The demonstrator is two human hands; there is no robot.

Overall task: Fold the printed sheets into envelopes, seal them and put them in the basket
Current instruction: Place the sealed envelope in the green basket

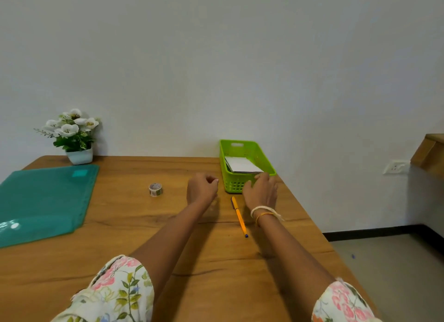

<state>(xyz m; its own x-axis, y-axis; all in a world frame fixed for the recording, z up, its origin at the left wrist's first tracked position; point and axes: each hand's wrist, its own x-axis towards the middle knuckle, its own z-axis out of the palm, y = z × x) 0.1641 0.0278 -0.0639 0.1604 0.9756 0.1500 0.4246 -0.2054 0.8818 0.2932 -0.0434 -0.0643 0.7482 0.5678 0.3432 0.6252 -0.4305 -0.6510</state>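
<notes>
Right now we see the green basket (pixel 247 177) at the far right of the wooden table (pixel 168 245), near the wall, and inside it lies a white folded envelope (pixel 242 164), flat against the bottom and a little toward the left wall. Our right hand (pixel 260 190) hovers at the basket's near rim with fingers spread and relaxed, holding nothing; whether the fingertips touch the rim we cannot tell. Our left hand (pixel 201 188) hangs over the table just left of the basket, fingers curled in loosely, and nothing shows in it, so we judge it empty. A yellow pen (pixel 239 216) lies between the two wrists, a small roll of patterned tape (pixel 156 189) sits to the left of the left hand, and a teal plastic folder (pixel 45 199) lies at the far left beside a pot of white flowers (pixel 75 139). No loose printed sheet is visible on the table; any remaining may be in the folder, though we cannot see that. We judge the envelope light, thin and easily creased, with little stiffness beyond its folds, so it is best taken by an edge or corner between thumb and fingers, lightly, away from the taped seal. The tape roll is small and may roll if nudged.
</notes>
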